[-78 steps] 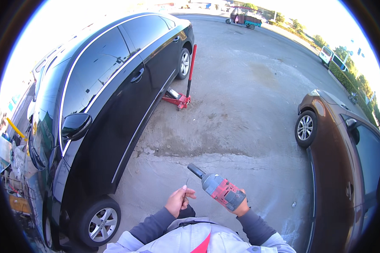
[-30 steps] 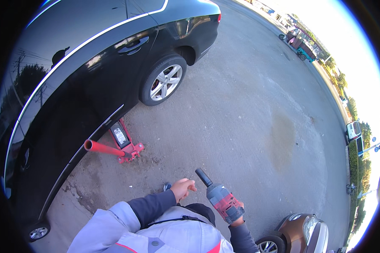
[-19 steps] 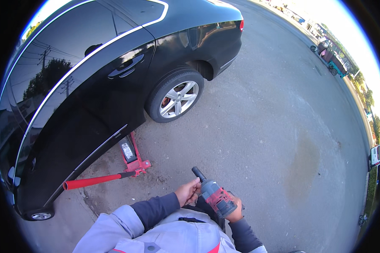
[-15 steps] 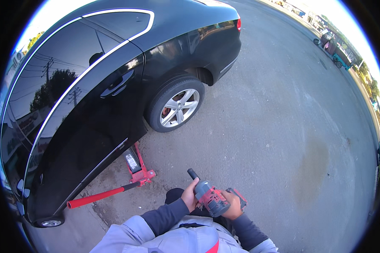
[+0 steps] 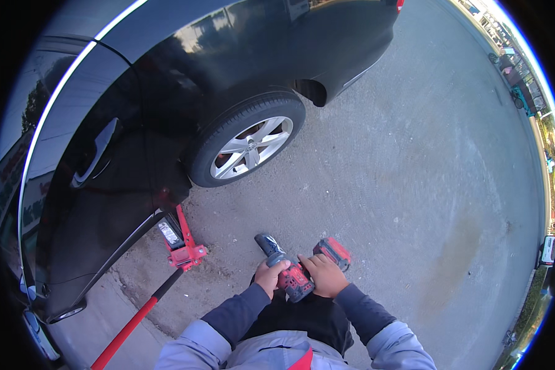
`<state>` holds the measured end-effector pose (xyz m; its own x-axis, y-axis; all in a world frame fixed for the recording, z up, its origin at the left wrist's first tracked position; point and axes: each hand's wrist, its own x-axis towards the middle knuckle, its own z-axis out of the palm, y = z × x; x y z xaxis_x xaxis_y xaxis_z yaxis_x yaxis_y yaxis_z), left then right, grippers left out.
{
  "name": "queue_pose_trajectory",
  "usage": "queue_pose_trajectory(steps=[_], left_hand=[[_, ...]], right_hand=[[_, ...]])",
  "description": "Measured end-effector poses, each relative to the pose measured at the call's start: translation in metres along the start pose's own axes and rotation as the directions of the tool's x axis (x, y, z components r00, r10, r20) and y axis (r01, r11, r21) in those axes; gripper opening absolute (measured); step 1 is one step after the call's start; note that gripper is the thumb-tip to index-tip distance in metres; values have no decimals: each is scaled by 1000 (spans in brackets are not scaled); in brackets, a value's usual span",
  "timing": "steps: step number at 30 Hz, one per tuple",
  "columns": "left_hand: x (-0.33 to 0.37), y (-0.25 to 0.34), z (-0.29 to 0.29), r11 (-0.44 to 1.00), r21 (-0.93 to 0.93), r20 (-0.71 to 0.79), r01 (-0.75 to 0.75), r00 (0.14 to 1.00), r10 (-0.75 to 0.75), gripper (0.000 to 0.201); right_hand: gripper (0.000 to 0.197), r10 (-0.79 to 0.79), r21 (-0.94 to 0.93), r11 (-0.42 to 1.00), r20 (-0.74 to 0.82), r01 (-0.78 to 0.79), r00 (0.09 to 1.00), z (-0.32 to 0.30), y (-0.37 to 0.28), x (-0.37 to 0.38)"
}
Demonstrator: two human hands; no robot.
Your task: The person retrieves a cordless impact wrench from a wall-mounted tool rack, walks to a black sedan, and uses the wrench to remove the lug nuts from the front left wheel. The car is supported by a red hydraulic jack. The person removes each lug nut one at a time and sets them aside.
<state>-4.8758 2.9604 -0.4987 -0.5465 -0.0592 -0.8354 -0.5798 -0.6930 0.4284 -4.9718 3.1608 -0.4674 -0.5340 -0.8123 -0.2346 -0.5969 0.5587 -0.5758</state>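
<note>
A red and grey cordless impact wrench (image 5: 295, 282) is held in front of my body, its nose pointing forward and left. My left hand (image 5: 269, 275) is closed around the grey front part of its body. My right hand (image 5: 327, 275) grips the handle, with the red and black battery (image 5: 334, 251) sticking out beyond it. A dark shape with pale marks (image 5: 267, 243) shows past the nose; I cannot tell whether it is a socket or a shoe. Ahead stands the car's rear wheel (image 5: 251, 151), a silver spoked rim with a black tire.
The black car (image 5: 228, 55) fills the left and far left. A red floor jack (image 5: 187, 251) reaches under its side, and the jack's long red handle (image 5: 124, 333) slants toward me at the left. Grey pavement (image 5: 401, 185) stretches right; parked vehicles (image 5: 521, 92) stand far off.
The view has come closer to the wheel and tilted down. The wrench has turned in my hands; its battery end now points more forward. Both hands still hold it.
</note>
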Motion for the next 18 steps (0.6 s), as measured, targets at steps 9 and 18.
queue_pose_trajectory(steps=[9,18], left_hand=[[253,60,-5,609,792,-288,-45,852,438,64],[453,63,-22,545,836,-361,73,820,445,78]], right_hand=[[115,166,347,905,249,-248,954,41,140,163],[96,226,346,903,117,-253,967,172,263,308]])
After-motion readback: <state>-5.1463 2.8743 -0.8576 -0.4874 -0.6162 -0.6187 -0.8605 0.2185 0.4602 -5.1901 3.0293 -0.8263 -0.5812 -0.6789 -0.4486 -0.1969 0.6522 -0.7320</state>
